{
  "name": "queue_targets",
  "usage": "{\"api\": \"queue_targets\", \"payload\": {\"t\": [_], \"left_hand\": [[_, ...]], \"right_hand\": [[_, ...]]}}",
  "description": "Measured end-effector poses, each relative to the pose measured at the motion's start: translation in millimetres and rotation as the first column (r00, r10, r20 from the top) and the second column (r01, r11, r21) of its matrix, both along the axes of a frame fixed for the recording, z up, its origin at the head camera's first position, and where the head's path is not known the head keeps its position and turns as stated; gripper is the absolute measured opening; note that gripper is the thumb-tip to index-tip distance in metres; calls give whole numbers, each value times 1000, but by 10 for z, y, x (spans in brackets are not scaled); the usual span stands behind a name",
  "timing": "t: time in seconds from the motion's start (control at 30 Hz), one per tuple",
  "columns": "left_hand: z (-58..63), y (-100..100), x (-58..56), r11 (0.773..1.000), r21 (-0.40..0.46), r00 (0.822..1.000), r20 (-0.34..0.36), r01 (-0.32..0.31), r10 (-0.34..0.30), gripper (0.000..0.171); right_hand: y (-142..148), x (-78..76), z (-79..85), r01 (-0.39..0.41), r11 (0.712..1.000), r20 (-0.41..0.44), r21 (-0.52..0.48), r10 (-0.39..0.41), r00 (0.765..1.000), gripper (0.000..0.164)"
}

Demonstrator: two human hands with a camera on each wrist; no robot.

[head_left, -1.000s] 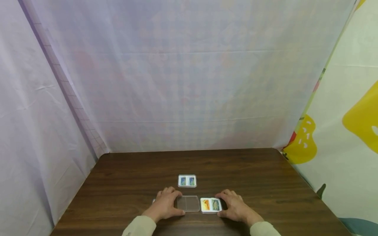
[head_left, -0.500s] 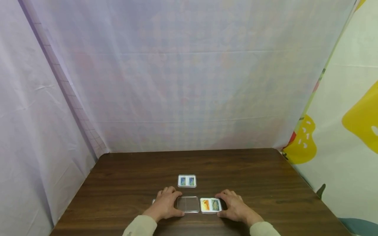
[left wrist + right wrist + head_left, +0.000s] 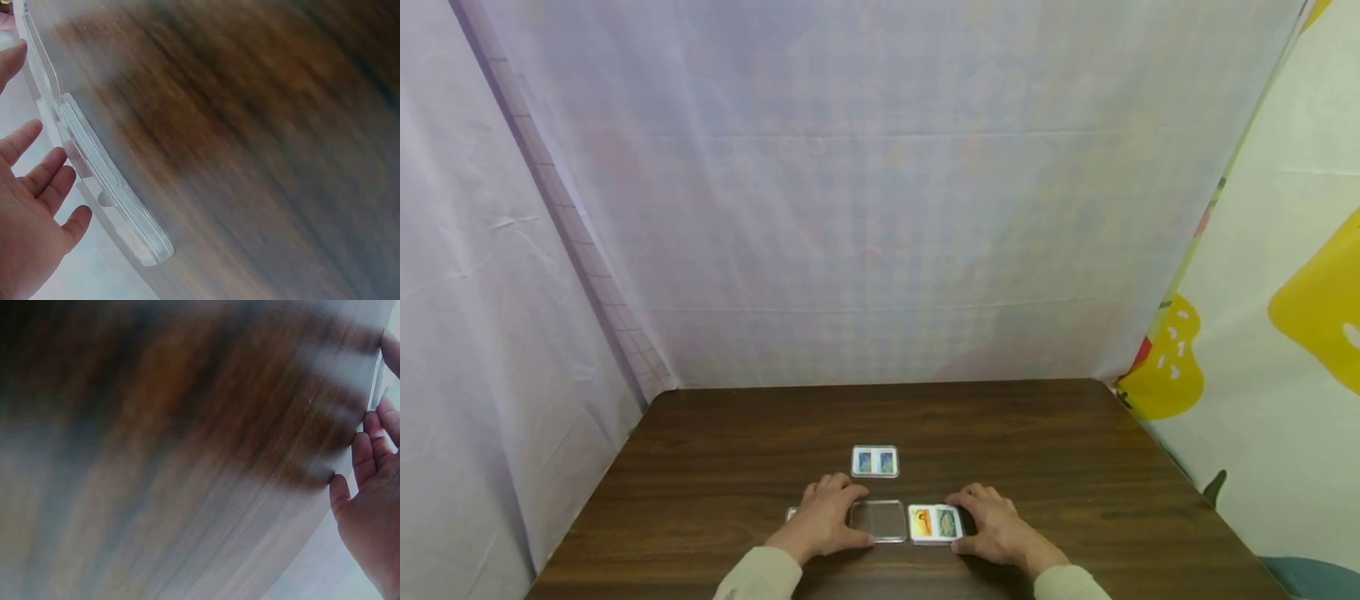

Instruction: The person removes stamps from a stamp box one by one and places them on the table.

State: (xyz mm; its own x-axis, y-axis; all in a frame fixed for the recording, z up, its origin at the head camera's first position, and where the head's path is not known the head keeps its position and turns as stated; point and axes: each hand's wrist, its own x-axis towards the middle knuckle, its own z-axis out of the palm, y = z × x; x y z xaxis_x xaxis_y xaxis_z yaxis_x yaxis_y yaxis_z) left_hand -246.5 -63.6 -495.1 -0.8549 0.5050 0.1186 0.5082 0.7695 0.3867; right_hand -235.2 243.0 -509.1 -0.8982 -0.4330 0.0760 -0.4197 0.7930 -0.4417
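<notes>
In the head view, my left hand holds an empty clear plastic case by its left end, thumb at the near edge and index finger at the far edge. Right beside it lies a clear case with a yellow-orange and a green picture. My right hand grips that case's right end between thumb and index finger. Another flat case lies under the left hand's outer fingers in the left wrist view, mostly hidden in the head view. The right wrist view catches only a thin edge of case beside the fingertips.
Farther back on the dark wooden table lies a case with two blue-green pictures. A pale curtain hangs behind the table, and a cloth with yellow shapes hangs at the right.
The empty clear case has shifted very slightly toward me, and the left thumb tip now sits slightly farther right. The right hand and the picture case stay in place.
</notes>
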Motion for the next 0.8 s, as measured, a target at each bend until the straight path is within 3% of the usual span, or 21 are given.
{"api": "queue_targets", "payload": {"t": [0.4, 0.8], "left_hand": [[-40, 110, -11, 1000, 20, 999, -40, 16, -15, 57], [-25, 288, -29, 999, 33, 991, -128, 31, -26, 40]], "right_hand": [[2, 0, 13, 4, 1000, 10, 4, -4, 1000, 59], [3, -3, 4, -1, 1000, 11, 2, 1, 1000, 60]]}}
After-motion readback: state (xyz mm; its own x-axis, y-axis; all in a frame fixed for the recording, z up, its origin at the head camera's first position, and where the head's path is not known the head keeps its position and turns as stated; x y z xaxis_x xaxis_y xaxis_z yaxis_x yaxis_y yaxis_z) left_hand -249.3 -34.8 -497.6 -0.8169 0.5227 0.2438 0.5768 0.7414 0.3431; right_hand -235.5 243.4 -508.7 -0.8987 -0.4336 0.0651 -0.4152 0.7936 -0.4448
